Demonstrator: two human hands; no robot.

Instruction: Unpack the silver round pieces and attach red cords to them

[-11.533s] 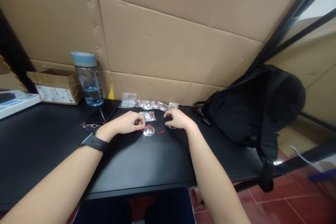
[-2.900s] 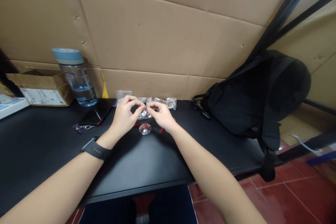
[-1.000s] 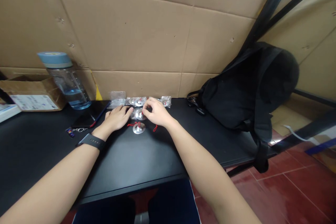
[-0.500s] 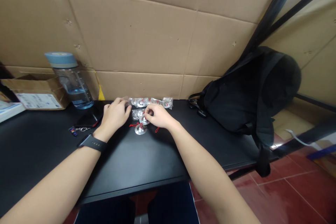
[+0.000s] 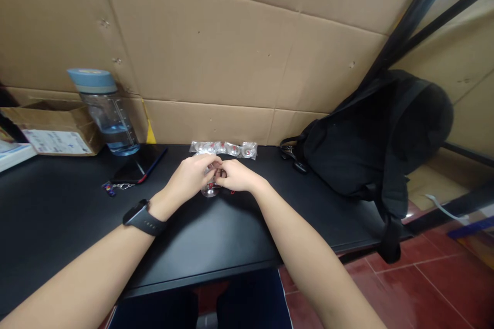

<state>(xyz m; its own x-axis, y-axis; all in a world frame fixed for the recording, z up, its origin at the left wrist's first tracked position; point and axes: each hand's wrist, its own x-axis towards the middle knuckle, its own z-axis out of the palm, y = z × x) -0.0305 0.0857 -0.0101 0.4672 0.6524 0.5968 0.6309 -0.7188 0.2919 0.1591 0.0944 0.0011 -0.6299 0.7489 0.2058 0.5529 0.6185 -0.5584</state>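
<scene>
My left hand [image 5: 191,177] and right hand [image 5: 236,177] pinch a packet [image 5: 211,170] together; a slip could drop it on the disc [image 5: 209,192] just below.

Even, fairly dim indoor light falls from above, brightest at the upper right corner. The black table [image 5: 57,205] shows a faint sheen and soft shadows under the forearms. Wide-angle distortion bends the edges. The hands are slightly soft, small details unclear.

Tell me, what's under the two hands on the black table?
Below the left hand and right hand, a shiny silver disc peeks out on the black table. Fingers cover the rest.
</scene>
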